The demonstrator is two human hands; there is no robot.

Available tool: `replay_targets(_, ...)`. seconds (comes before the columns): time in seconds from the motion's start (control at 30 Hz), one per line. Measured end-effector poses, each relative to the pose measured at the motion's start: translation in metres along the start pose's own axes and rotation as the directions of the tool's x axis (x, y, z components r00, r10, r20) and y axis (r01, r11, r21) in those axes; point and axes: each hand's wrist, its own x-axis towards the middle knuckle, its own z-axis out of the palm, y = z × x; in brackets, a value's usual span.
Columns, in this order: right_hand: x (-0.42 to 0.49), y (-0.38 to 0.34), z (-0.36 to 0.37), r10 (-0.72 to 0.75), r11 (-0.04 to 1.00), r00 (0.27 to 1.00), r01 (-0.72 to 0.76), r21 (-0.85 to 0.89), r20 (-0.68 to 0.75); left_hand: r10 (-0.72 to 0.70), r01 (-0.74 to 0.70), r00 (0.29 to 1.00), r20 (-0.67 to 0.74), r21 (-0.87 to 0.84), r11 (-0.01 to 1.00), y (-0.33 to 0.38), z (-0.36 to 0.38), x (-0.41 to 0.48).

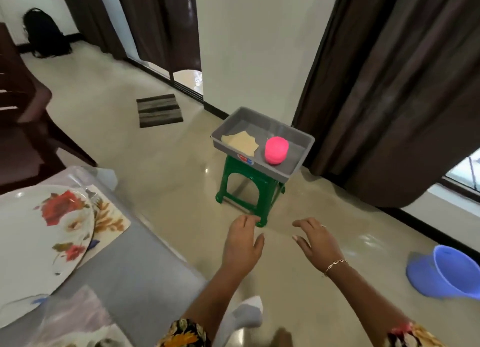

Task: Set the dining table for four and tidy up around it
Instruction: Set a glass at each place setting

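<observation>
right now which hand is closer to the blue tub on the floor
Right. The right hand hovers open, left of the blue tub; the left hand is farther left, beyond the right one, near the green stool.

Glossy beige floor [130, 144]; white wall [259, 47]; dark brown curtains [402, 86]; striped mat [159, 110]; wooden chair [23, 128] left.

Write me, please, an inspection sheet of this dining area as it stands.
Surface: grey-covered table, left, partly in view.
Job's things: floral plate on a placemat on the table; grey tray on a green stool holds cream sheets and a pink container.
Clutter: blue plastic tub on the floor, right; black bag, far left.
Hands: left hand and right hand open, holding nothing, over the floor.
Cables: nothing seen.
Surroundings: brown curtains, striped mat, dark chair.
</observation>
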Motion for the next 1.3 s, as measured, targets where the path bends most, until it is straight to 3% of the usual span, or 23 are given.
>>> replay_targets(0.2, 0.100, 0.059, -0.023, -0.054, 0.998, 0.998, 0.053, 0.014, 0.030, -0.080, 0.082, 0.995, -0.061, 0.026, 0.996, 0.015, 0.034, 0.101)
replay_targets(0.4, 0.192, 0.146, -0.070, -0.070, 0.997, 0.997, 0.068, 0.045, 0.043, -0.211, 0.211, 0.978, -0.009, 0.015, 0.977, 0.058, 0.084, 0.213)
replay_targets(0.57, 0.266, 0.194, -0.094, 0.033, 0.990, 0.998, -0.041, 0.137, 0.056, -0.245, 0.244, 0.969, 0.041, 0.037, 0.969, 0.076, 0.109, 0.289)
replay_targets(0.83, 0.370, 0.234, -0.087, 0.116, 0.954, 0.991, -0.131, 0.270, 0.070, -0.349, 0.336, 0.924, 0.155, 0.109, 0.936, 0.041, 0.121, 0.407)
replay_targets(1.07, 0.481, 0.245, -0.060, 0.275, 0.909, 0.943, -0.318, 0.268, 0.187, -0.364, 0.304, 0.858, 0.363, 0.213, 0.929, -0.014, 0.123, 0.555)
replay_targets(1.3, 0.596, 0.248, -0.014, 0.402, 0.890, 0.851, -0.450, 0.075, 0.340, -0.232, 0.041, 0.815, 0.531, 0.346, 0.937, -0.078, 0.163, 0.678)
